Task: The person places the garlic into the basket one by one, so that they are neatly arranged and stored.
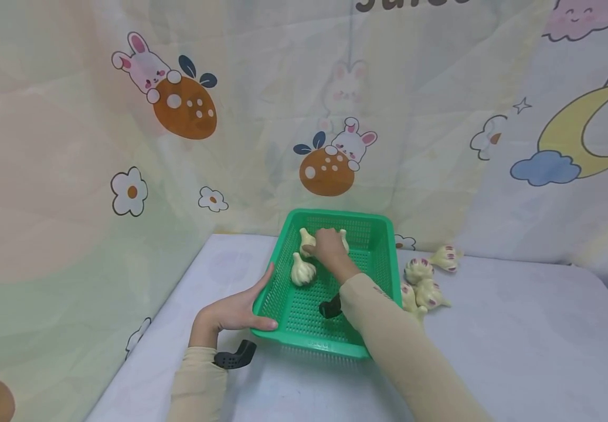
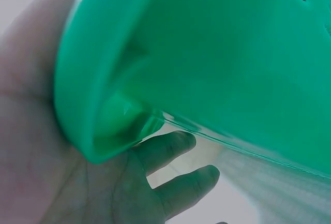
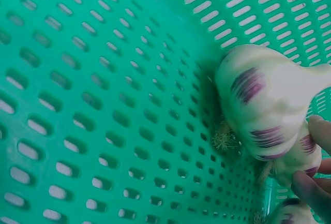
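Note:
A green plastic basket (image 1: pixel 304 338) with slotted walls stands on the table. My left hand (image 1: pixel 235 310) rests against its near left corner, the rim lying between thumb and forefinger. In the left wrist view, two straight fingers (image 2: pixel 181 193) extend below the rim. My right hand (image 1: pixel 330 249) reaches inside towards the far wall. In the right wrist view its fingertips pinch a purple-streaked garlic bulb (image 3: pixel 299 162), partly behind a nearer garlic bulb (image 3: pixel 264 100). In the head view, garlic bulbs (image 1: pixel 303 271) lie around the right hand, which partly covers them.
Several more garlic bulbs (image 1: pixel 428 293) lie on the white table (image 1: pixel 509 328) just right of the basket. A printed cloth backdrop (image 1: pixel 261 146) hangs behind and along the sides of the table.

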Demonstrator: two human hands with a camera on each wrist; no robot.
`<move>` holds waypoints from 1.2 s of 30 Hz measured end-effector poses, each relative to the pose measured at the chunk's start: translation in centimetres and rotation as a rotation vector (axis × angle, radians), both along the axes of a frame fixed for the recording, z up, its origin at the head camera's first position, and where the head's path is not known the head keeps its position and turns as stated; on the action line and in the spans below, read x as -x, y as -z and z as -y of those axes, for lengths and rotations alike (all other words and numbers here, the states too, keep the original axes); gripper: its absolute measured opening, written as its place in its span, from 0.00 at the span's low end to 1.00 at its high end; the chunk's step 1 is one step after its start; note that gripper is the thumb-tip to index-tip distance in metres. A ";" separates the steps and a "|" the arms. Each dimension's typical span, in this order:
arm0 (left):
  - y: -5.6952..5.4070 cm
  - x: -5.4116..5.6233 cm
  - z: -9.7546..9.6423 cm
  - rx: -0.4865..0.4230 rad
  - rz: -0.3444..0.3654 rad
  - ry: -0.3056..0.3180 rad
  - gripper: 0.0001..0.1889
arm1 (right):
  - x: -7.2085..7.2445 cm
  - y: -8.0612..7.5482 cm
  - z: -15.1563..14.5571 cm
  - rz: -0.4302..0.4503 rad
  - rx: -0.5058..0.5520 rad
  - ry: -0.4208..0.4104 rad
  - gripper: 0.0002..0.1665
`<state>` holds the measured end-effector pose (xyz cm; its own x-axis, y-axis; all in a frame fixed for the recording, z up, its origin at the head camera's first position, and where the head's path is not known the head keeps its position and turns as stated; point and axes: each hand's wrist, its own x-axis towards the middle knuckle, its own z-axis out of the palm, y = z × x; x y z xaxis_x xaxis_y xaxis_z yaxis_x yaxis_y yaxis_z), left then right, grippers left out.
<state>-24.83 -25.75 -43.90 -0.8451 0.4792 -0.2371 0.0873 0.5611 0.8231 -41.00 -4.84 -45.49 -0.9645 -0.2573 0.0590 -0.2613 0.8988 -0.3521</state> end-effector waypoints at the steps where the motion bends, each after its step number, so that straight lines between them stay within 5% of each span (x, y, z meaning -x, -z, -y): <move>1: 0.0 0.0 0.0 0.000 -0.001 0.000 0.66 | 0.0 0.0 0.1 -0.005 0.005 0.002 0.28; 10: 0.2 0.0 0.1 0.000 -0.006 0.001 0.66 | -0.1 -0.3 -0.1 -0.059 0.093 0.038 0.24; 16: 0.1 -0.2 -0.1 -0.010 0.004 0.017 0.66 | 0.0 -2.6 -2.3 -0.119 0.228 0.125 0.27; 21: 0.0 -0.4 -0.2 -0.009 0.014 0.008 0.67 | -0.8 -4.8 -5.6 0.124 0.185 0.081 0.46; 26: -0.1 -0.3 -0.1 0.011 0.008 0.011 0.67 | -1.3 -4.5 -7.9 0.391 0.014 0.030 0.60; 36: -0.3 -0.1 0.0 -0.005 0.003 0.026 0.66 | -1.4 -3.3 -8.0 0.405 -0.126 -0.001 0.43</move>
